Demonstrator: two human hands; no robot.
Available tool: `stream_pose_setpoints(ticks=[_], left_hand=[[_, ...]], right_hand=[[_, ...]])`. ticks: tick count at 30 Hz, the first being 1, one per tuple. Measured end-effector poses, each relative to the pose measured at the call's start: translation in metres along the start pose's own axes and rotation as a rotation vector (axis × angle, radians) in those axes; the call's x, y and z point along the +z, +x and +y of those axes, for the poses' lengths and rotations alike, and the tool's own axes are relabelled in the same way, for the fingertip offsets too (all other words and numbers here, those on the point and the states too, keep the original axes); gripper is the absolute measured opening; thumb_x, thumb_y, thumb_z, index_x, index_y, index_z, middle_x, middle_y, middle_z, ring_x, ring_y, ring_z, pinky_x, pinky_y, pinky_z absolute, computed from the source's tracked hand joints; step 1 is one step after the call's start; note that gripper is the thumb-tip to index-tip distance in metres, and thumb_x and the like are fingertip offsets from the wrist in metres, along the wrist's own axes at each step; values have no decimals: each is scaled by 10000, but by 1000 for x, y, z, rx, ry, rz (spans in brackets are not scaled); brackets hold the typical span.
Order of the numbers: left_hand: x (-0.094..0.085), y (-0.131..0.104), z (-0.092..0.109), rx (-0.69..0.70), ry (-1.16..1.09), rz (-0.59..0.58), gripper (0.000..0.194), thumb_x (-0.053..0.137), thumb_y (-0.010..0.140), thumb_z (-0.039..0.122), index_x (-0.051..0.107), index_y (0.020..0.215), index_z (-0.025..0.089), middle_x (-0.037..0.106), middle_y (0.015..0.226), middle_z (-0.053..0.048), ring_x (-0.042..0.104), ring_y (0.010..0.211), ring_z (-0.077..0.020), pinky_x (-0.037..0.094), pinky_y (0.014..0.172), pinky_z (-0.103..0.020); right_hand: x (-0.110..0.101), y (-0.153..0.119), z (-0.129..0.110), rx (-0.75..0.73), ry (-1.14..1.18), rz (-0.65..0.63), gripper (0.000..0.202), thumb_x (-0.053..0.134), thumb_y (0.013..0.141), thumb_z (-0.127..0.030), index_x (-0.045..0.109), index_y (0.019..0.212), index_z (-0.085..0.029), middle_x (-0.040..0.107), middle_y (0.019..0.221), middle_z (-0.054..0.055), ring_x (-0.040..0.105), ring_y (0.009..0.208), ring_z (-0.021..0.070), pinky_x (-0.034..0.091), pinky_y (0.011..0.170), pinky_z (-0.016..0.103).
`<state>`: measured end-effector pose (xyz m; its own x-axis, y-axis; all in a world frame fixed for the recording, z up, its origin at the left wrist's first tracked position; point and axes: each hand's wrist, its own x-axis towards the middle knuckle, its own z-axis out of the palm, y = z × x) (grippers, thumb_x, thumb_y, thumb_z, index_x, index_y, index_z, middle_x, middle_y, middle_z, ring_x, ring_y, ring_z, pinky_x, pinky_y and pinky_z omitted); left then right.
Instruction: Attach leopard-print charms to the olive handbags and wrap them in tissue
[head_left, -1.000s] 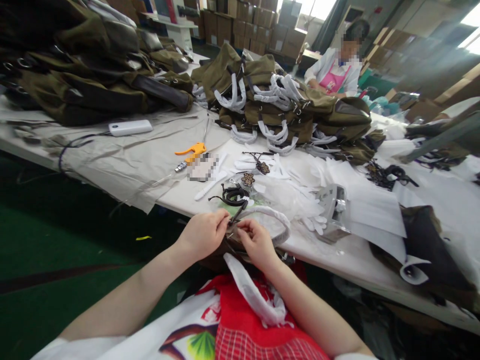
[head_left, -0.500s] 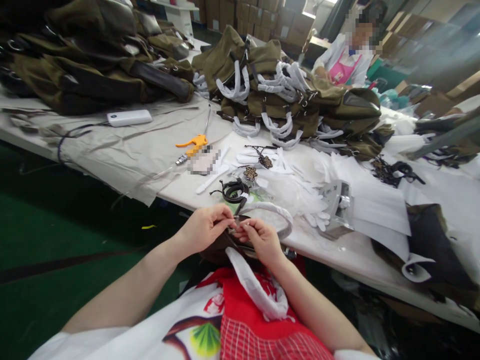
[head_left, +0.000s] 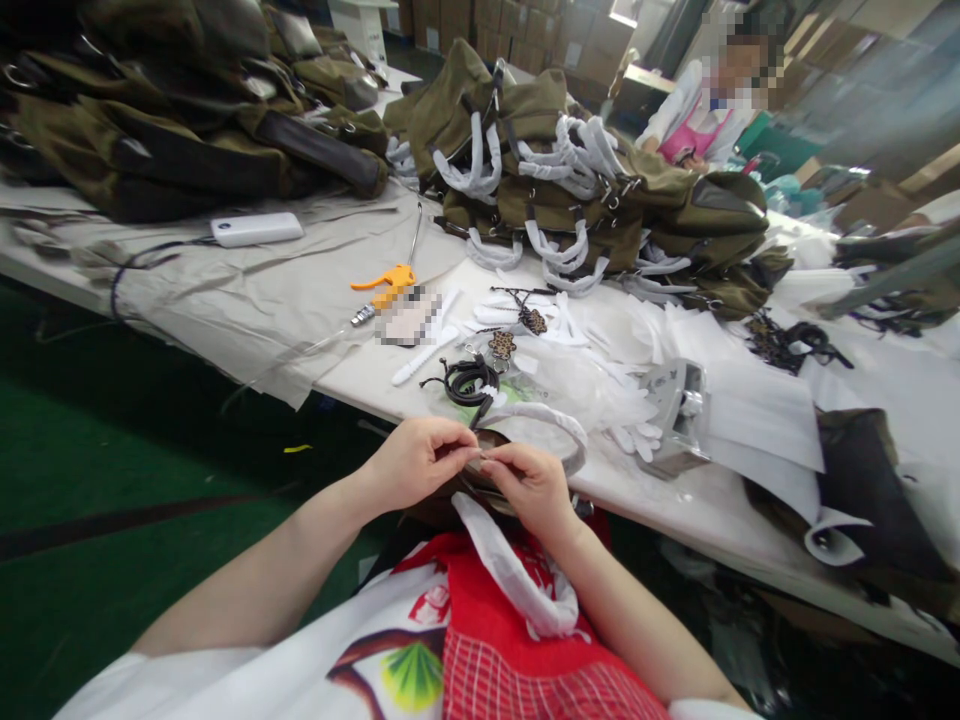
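My left hand (head_left: pixel 424 458) and my right hand (head_left: pixel 531 487) meet fingertip to fingertip over a bag in my lap, at the table's edge. Both are closed in a pinch; whatever is between the fingers is too small to make out. Mostly hidden under the hands, the bag shows two handles wrapped in white: a near handle (head_left: pixel 510 570) lying against my red apron and a far handle (head_left: pixel 574 435) resting on the table. Just beyond my fingers lies a coiled black strap (head_left: pixel 469 382) with a metal clip.
An orange air gun (head_left: pixel 391 285) and a white power bank (head_left: pixel 256 229) lie on the table. Olive bags with wrapped handles (head_left: pixel 547 190) are piled behind, more bags (head_left: pixel 172 140) at left. A grey metal dispenser (head_left: pixel 671 415) stands right. A co-worker (head_left: pixel 694 125) is across the table.
My fingertips have drawn together above the bag, with my left hand shifted slightly right. The bag and the things on the table stay in place.
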<state>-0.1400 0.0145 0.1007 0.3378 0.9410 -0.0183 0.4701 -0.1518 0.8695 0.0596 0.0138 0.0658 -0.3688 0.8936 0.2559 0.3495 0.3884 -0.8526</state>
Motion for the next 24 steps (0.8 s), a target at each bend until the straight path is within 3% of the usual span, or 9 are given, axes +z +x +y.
stream_pose_setpoints(ticks=[9, 16, 24], left_hand=[[0, -1, 4, 96, 91, 19, 161, 557, 866, 228, 691, 800, 166, 672, 719, -5, 593, 679, -131, 433, 651, -219], [-1, 1, 4, 288, 264, -93, 152, 528, 894, 171, 669, 836, 174, 712, 840, -32, 616, 780, -155, 437, 743, -250], [3, 4, 2, 292, 296, -148, 182, 512, 910, 184, 662, 807, 174, 693, 773, -15, 611, 725, -142, 435, 696, -246]], right_hand=[[0, 0, 0, -17, -21, 2, 124, 621, 882, -244, 741, 870, -216, 736, 778, 18, 658, 683, 149, 500, 665, 247], [-4, -1, -1, -50, -120, -105, 151, 612, 901, -272, 728, 821, -217, 728, 794, 23, 657, 709, 149, 484, 686, 247], [-4, -2, -1, -34, -227, -176, 190, 599, 915, -305, 750, 822, -237, 731, 787, 13, 657, 702, 141, 452, 681, 236]])
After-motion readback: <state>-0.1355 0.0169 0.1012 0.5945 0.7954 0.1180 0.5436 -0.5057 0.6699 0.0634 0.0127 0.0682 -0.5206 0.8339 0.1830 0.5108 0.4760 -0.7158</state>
